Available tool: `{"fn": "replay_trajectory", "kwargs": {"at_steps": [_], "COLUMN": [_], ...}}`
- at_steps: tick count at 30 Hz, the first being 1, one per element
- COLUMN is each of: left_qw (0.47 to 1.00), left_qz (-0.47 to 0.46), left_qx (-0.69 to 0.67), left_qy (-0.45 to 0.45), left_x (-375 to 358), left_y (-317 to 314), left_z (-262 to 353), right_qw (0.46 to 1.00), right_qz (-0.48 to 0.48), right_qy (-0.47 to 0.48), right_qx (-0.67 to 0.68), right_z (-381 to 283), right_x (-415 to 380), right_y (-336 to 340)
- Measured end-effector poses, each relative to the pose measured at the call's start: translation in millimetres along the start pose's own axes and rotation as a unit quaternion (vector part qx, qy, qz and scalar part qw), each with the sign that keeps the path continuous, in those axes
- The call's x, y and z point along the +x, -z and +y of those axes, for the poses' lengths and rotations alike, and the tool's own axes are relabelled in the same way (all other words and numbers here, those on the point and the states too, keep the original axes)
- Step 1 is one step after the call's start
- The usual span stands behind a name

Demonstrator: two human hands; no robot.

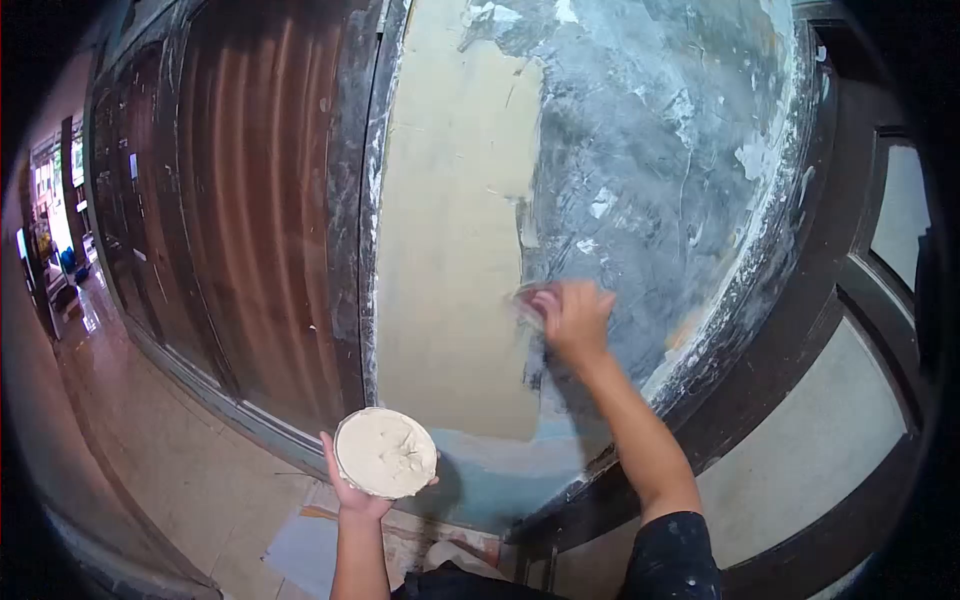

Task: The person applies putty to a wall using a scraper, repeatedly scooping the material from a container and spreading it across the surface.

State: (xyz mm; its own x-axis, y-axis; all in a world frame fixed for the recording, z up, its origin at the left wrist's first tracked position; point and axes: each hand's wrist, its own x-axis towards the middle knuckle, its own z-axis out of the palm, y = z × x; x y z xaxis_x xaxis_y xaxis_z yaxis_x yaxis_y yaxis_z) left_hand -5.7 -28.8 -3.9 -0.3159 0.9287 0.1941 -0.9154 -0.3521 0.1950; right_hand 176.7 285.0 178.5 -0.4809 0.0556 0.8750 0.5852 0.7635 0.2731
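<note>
My left hand (355, 497) supports a round tub of cream-coloured putty (386, 452) from below, its fingers curled around the rim on both sides. The putty's top is smooth on the left and gouged at the right. Against the wall, my right hand (575, 320) is closed on a scraper (528, 302), which is smeared by motion. The scraper is at the right edge of a smooth cream coat (455, 260). To the right of that coat lies bare grey-blue wall (640, 180) with white patches and scratches.
A dark wooden frame (355, 200) and brown slatted panels (255, 200) run along the left. On the right stands dark woodwork with pale panels (815, 420). A white sheet (305, 550) lies on the tiled floor (215, 480) below. A bright doorway shows far left.
</note>
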Motion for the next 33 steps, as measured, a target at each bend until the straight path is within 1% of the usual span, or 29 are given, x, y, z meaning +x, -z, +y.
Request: {"fn": "replay_trajectory", "kwargs": {"at_steps": [1, 2, 4, 6, 7, 8, 9, 10, 11, 12, 13, 15, 16, 17, 18, 20, 21, 22, 23, 24, 25, 27, 28, 30, 31, 32, 33], "left_qw": [1.0, 1.0, 1.0, 1.0, 1.0, 1.0, 1.0, 1.0, 0.999, 0.999, 0.999, 0.996, 0.996, 0.998, 0.998, 0.998, 0.999, 0.999, 0.999, 0.999, 0.998, 0.999, 0.999, 0.999, 1.0, 1.0, 1.0], "left_qz": [0.001, -0.01, -0.022, -0.013, -0.007, -0.011, -0.013, -0.012, -0.02, -0.029, 0.013, -0.031, -0.03, -0.003, 0.024, 0.018, 0.008, 0.007, 0.014, 0.021, 0.038, 0.007, 0.006, 0.001, 0.003, 0.002, 0.0], "left_qx": [0.0, -0.002, -0.003, 0.0, 0.005, 0.01, 0.015, 0.015, 0.028, 0.04, 0.03, 0.078, 0.077, 0.058, 0.038, 0.02, 0.016, 0.015, 0.005, -0.006, 0.001, 0.014, 0.017, 0.015, 0.015, 0.011, 0.009], "left_qy": [0.001, 0.005, 0.009, -0.01, -0.016, -0.017, -0.018, -0.02, -0.02, -0.019, -0.035, -0.015, -0.014, -0.027, -0.041, -0.05, -0.046, -0.049, -0.046, -0.042, -0.045, -0.036, -0.033, -0.028, -0.023, -0.018, -0.012], "left_x": [1, 2, 0, 0, -2, -1, 0, 0, 1, 3, 3, 4, 4, 4, 4, 4, 2, 0, -2, -4, -6, -6, -6, -6, -6, -5, -5], "left_y": [-1, -1, 0, 0, 2, 8, 13, 13, 13, 13, 19, 7, 5, 5, 5, 9, 6, 3, 1, 0, 1, -5, -8, -12, -14, -16, -19], "left_z": [-1, -1, -1, -2, -1, 0, 1, 1, 2, 3, 1, 0, -2, -5, -6, -8, -9, -8, -7, -7, -6, -7, -6, -8, -9, -10, -10], "right_qw": [0.992, 0.992, 0.975, 0.995, 0.997, 0.984, 0.958, 0.966, 0.966, 0.973, 0.979, 0.997, 0.999, 0.989, 0.989, 0.984, 0.995, 0.998, 0.993, 0.976, 0.976, 0.962, 0.982, 0.999, 0.994, 0.984, 0.984], "right_qz": [0.081, 0.079, 0.14, 0.042, -0.065, -0.171, -0.274, -0.198, -0.196, -0.179, -0.163, -0.068, 0.021, 0.11, 0.11, 0.112, 0.061, 0.006, -0.089, -0.184, -0.184, -0.233, -0.133, -0.036, 0.072, 0.124, 0.122], "right_qy": [-0.087, -0.088, -0.152, -0.041, 0.008, 0.057, 0.063, 0.167, 0.167, 0.145, 0.122, 0.025, -0.036, -0.098, -0.098, -0.128, -0.057, -0.011, 0.047, 0.103, 0.103, 0.135, 0.132, 0.008, -0.073, -0.124, -0.126], "right_qx": [0.047, 0.046, 0.084, 0.08, 0.041, 0.002, 0.055, 0.022, 0.024, 0.021, 0.018, -0.036, -0.006, 0.023, 0.023, 0.047, 0.058, 0.062, 0.061, 0.06, 0.06, 0.043, 0.027, -0.03, 0.035, 0.035, 0.033], "right_z": [3, 5, 9, -10, -22, -36, -51, -52, -42, -36, -28, -9, -3, 2, 4, 3, -9, -23, -37, -44, -42, -36, -30, -14, -4, 2, 1], "right_x": [23, 26, 27, -20, -54, -82, -91, -102, -106, -88, -66, -10, 14, 25, 20, 0, -18, -40, -70, -90, -94, -99, -66, 0, 21, 35, 35], "right_y": [19, 28, 38, 11, -8, -20, -19, -29, -39, -39, -35, -10, 7, 19, 20, 15, 8, -2, -12, -23, -36, -55, -37, -4, 11, 27, 40]}}
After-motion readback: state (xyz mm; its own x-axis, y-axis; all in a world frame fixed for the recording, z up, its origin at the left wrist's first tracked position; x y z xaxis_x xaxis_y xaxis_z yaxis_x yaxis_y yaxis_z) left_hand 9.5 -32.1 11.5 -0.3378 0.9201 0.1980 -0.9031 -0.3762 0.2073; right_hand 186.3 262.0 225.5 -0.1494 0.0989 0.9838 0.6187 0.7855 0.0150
